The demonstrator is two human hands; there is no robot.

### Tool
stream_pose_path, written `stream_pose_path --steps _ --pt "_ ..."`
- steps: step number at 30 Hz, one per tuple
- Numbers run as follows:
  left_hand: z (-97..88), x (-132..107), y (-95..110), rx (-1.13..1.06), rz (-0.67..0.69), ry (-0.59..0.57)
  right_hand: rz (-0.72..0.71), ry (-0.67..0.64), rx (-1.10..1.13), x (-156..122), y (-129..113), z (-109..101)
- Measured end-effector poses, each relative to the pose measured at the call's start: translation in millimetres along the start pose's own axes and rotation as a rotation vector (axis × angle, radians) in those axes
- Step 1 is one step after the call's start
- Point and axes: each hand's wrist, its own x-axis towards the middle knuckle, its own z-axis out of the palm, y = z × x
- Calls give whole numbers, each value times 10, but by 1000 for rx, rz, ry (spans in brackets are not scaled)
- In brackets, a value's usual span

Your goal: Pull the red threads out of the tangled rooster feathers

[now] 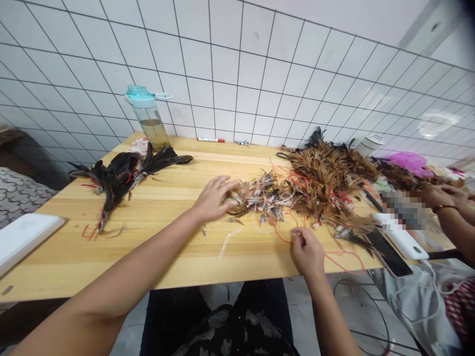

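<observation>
Head: two hands (213, 198) (306, 252), two feather heaps (118, 173) (322, 183)

The table (166, 207) is pale wood, smooth with a soft sheen; the wall (230, 64) is glazed white tile, glossy; the bottle (150, 121) is clear plastic with a teal lid; the brown feathers (326, 183) look fluffy and matt; the black feathers (118, 173) are sleeker, faintly shiny; the red string (282, 237) is thin and matt; the phone (389, 254) has a glossy black face; the cushion (18, 190) is patterned grey cloth.
</observation>
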Motion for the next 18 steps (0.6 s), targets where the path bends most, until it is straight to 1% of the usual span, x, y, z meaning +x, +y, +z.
stream_pose_path --steps 2,3,5,8,10,12,14,15,16,18 --pt "65 3 231 30 126 -86 25 44 13 -38 -3 13" --pt "93 9 331 46 172 -109 33 65 10 -56 -10 17" --pt "141 35 509 81 249 -127 22 67 -30 -88 -30 22" --pt "228 130 789 112 389 -134 -35 5 -170 -122 -61 33" --pt "332 237 994 111 505 -145 -57 -1 -257 -137 -77 43" --pt "474 367 1164 121 612 -174 -60 18 -308 -146 -87 52" --pt "619 490 1239 144 677 -193 -61 33 -334 -152 -91 57" --pt "676 540 1229 156 686 -205 -62 38 -343 -154 -91 57" --pt "715 580 1188 168 675 -215 -66 38 -350 -155 -92 57" --pt "729 629 1024 188 620 -229 -71 33 -355 -159 -91 53"
